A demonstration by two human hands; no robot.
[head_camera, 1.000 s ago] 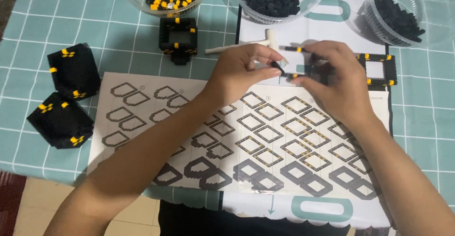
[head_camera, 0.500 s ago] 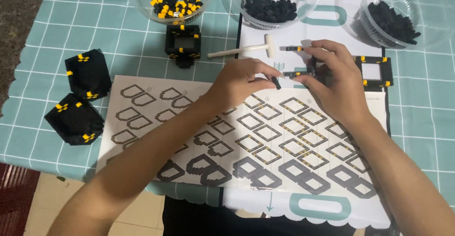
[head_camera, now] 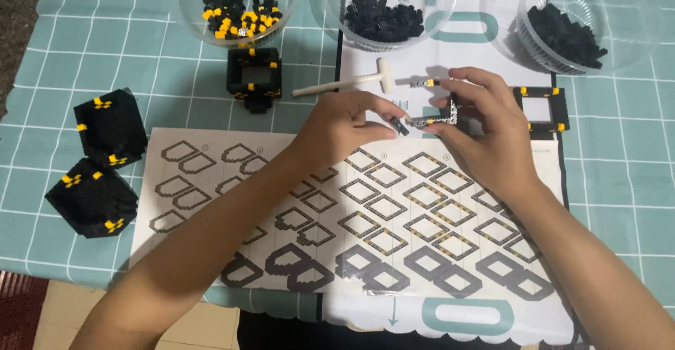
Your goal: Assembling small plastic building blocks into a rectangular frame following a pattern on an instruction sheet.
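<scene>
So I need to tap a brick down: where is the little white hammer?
The white hammer lies on the table's far side, just beyond the left hand, between the open black cube frame and the right hand.

Table's got a teal grid cloth [head_camera: 70, 40] on it. Three clear bowls [head_camera: 235, 2] of tiny bricks line the far edge, with a square black frame [head_camera: 254, 77] and a small white hammer [head_camera: 348, 83] just in front. Two black-and-yellow cubes [head_camera: 110, 126] sit toward the left edge, and the instruction sheet [head_camera: 281, 216] runs along the near edge.
</scene>
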